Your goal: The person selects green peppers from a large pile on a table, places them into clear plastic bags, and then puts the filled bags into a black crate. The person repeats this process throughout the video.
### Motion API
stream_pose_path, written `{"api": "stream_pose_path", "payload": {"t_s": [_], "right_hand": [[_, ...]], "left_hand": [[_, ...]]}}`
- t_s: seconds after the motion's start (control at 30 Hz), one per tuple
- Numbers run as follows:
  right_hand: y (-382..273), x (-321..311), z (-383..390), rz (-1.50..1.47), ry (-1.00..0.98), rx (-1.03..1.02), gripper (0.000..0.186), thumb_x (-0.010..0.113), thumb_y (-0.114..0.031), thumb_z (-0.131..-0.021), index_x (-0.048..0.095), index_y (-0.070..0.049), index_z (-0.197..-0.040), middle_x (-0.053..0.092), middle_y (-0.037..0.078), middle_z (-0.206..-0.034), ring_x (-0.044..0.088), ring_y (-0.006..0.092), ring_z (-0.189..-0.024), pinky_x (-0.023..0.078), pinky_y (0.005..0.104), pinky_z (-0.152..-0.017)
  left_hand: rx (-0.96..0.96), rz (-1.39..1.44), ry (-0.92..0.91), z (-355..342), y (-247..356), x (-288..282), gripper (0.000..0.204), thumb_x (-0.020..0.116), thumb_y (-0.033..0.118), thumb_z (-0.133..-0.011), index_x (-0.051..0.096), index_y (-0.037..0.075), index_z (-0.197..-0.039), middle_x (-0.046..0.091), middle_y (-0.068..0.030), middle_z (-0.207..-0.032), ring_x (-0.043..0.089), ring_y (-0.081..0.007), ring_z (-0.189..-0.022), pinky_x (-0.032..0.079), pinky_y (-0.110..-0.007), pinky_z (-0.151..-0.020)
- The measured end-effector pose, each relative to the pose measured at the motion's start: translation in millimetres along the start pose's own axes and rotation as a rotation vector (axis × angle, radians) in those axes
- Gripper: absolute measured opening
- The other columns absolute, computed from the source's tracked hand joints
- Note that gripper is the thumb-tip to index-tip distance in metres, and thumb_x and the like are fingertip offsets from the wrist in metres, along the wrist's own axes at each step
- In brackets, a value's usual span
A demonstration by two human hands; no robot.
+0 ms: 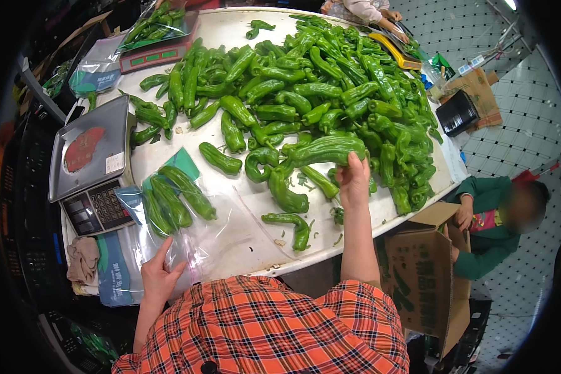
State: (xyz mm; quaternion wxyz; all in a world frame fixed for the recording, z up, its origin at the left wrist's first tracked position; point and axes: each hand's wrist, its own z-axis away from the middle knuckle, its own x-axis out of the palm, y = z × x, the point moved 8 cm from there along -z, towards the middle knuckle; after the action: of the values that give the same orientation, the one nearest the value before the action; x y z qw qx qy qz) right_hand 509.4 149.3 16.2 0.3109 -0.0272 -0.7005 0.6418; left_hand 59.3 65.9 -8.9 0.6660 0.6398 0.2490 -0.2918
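A long green pepper (327, 151) is gripped at its right end by my right hand (354, 181), raised over the near edge of the pepper pile (305, 87). At the left, a clear plastic bag (221, 234) with a blue and green print lies on the table, with several green peppers (174, 206) in its far part. My left hand (161, 274) is at the bag's near edge, index finger stretched along the film and thumb apart, the other fingers curled on the plastic. Loose peppers, one of them a curved pepper (296, 227), lie between my hands.
A weighing scale (90, 156) stands at the left, beside a stack of flat bags (115, 268) and a cloth (82, 258). Another red scale (153, 57) holds bagged peppers. At right, a person in green (495, 212) is at a cardboard box (417, 268). Another person's hands (396, 25) work beyond the pile.
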Motion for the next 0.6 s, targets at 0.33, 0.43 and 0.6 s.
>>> {"api": "stream_pose_path", "payload": {"t_s": [0.33,0.43,0.6], "right_hand": [[37.7,67.4,47.7,-0.576,-0.216,0.345,0.026,0.048,-0.028,-0.088,0.056,-0.007,-0.102,0.064,0.008,-0.091,0.062,0.0175,-0.071,0.053,0.0281,-0.060],[42.9,84.0,59.2,-0.690,-0.224,0.392,0.029,0.047,-0.030,-0.089,0.055,-0.005,-0.102,0.065,0.010,-0.091,0.065,0.0195,-0.075,0.056,0.0307,-0.064],[58.1,98.9,70.0,-0.707,-0.192,0.506,0.034,0.047,-0.033,-0.089,0.053,-0.005,-0.108,0.064,0.010,-0.095,0.064,0.0231,-0.080,0.056,0.0311,-0.065]], "left_hand": [[0.232,-0.060,-0.045,-0.8,30.0,-8.6,0.016,0.071,0.016,-0.069,0.062,0.003,-0.070,0.056,-0.0105,-0.059,0.053,-0.0209,-0.045,0.039,-0.030,-0.043],[0.283,-0.079,-0.063,-5.9,42.0,-11.0,0.019,0.071,0.017,-0.070,0.060,0.003,-0.064,0.053,-0.0102,-0.056,0.051,-0.0227,-0.044,0.038,-0.031,-0.042],[0.279,-0.030,-0.050,-15.1,57.6,-18.3,0.021,0.065,0.015,-0.076,0.058,0.001,-0.063,0.051,-0.0113,-0.053,0.049,-0.0245,-0.044,0.037,-0.031,-0.043]]}}
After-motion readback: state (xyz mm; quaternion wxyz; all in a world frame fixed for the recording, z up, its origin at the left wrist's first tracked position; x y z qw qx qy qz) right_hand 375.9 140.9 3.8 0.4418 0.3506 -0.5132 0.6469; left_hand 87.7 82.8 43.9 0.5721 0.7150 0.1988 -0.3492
